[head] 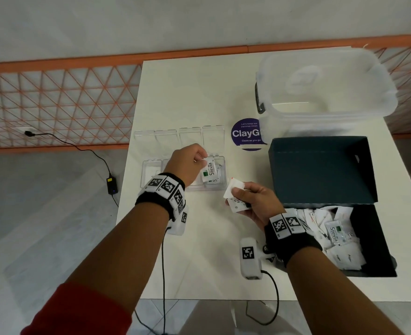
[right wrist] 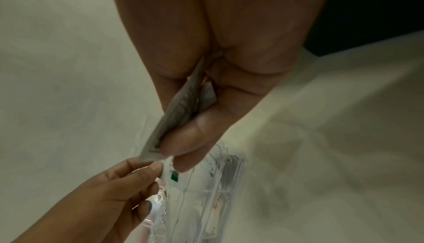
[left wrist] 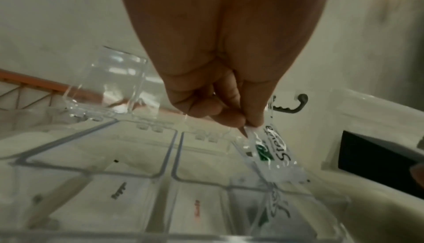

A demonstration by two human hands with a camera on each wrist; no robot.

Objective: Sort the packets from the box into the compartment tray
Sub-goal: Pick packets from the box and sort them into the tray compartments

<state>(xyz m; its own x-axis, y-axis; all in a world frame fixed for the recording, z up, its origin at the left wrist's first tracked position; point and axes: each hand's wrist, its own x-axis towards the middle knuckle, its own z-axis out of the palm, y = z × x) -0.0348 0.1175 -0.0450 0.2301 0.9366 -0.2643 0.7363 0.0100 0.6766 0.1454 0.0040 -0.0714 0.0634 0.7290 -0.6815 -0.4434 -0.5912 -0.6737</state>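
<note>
My left hand (head: 200, 157) pinches a white Stevia packet (head: 209, 172) by its top edge, and the packet hangs over the rightmost compartment of the clear compartment tray (head: 151, 165). The left wrist view shows the same Stevia packet (left wrist: 274, 151) dangling from my fingertips (left wrist: 252, 120) above the tray (left wrist: 169, 158), where another Stevia packet lies below. To the right, my right hand (head: 242, 197) holds a small stack of packets (head: 233, 191) above the table. In the right wrist view my thumb presses that stack of packets (right wrist: 176, 120). The dark box (head: 378, 250) at right contains several white packets (head: 332, 235).
The box's raised lid (head: 320, 168) stands just right of my right hand. A clear plastic tub (head: 325, 90) sits at the table's back right, with a purple round sticker (head: 246, 134) beside it. The tray's hinged lids (head: 180, 136) lie open behind it. Cables hang off the table's front edge.
</note>
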